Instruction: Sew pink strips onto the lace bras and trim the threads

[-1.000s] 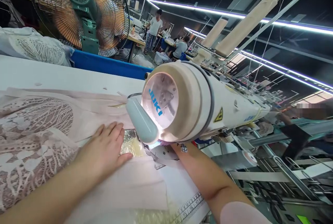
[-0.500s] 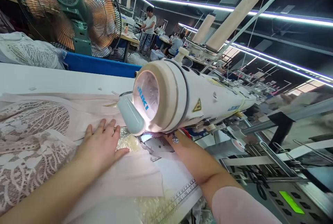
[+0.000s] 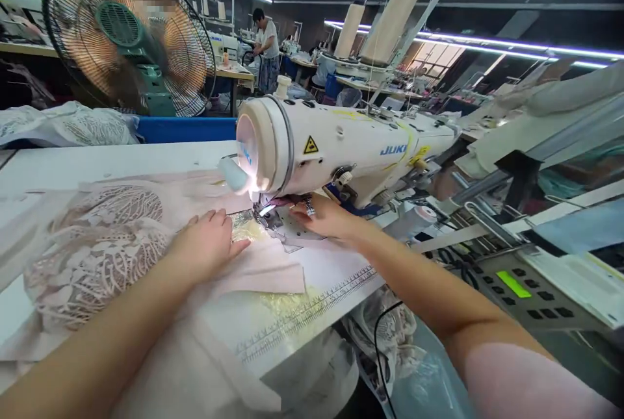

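My left hand lies flat with its fingers spread on the pale pink fabric, left of the needle area. Lace panels of the same garment bunch up beside my left forearm. My right hand reaches under the arm of the white sewing machine, just right of the presser foot. Its fingers are drawn together near a dark purplish thing that I cannot make out. A sparkling ornament shows on that hand. The machine's lamp lights the needle area.
A running fan stands beyond the table. A printed ruler runs along the table's front edge, with a bag of lace pieces below. At right are a control panel and metal rails. A person stands farther back.
The view has pulled back and turned, so more of the machine and my right hand shows. My left hand stays flat on the fabric; my right hand stays by the presser foot.
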`<action>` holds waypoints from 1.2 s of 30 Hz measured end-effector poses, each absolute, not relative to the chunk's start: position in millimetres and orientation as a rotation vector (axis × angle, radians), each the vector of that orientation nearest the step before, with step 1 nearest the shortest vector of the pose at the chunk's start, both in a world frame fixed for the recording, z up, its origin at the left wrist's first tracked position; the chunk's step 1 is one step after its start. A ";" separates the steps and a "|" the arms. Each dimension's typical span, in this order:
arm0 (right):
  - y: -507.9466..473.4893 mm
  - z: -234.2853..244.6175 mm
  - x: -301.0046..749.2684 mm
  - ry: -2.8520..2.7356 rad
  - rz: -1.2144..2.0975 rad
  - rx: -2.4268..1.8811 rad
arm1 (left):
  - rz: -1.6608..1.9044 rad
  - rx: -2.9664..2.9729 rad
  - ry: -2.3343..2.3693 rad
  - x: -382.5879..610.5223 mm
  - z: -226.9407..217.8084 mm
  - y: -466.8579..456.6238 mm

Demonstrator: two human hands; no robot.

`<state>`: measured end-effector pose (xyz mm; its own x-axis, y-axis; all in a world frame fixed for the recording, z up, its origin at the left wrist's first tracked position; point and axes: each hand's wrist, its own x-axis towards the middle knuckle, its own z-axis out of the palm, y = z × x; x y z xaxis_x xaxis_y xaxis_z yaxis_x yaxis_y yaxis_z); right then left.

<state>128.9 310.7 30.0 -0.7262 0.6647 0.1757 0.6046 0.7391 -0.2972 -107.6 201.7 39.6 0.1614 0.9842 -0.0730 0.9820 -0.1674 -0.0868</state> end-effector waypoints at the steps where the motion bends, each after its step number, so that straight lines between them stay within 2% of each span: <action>1: 300.5 31.4 133.6 -2.711 0.304 -0.958 | 0.181 -2.389 -2.024 -107.2 44.0 199.1; 8: 223.4 11.4 154.8 -2.880 0.229 -0.401 | 0.230 -2.537 -1.993 -83.3 52.9 159.2; 15: 199.3 -1.4 150.4 -2.889 0.213 -0.454 | 0.272 -2.516 -2.100 -84.2 15.5 118.4; 22: 190.0 -2.7 144.2 -2.866 0.209 -0.534 | 0.309 -2.408 -2.196 -93.4 24.6 127.5; 29: 182.5 -9.7 161.8 -2.817 0.289 -0.517 | -0.042 -2.442 -1.655 -73.2 5.3 135.4; 36: 177.3 -11.4 172.8 -2.814 0.320 -0.503 | -0.001 -2.368 -1.596 -63.4 3.7 149.7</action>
<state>172.8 177.3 -11.4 -0.9048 0.3655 0.2184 0.3071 0.9155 -0.2599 -63.4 149.7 3.7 0.3879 0.9080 0.1581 0.9082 -0.3472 -0.2338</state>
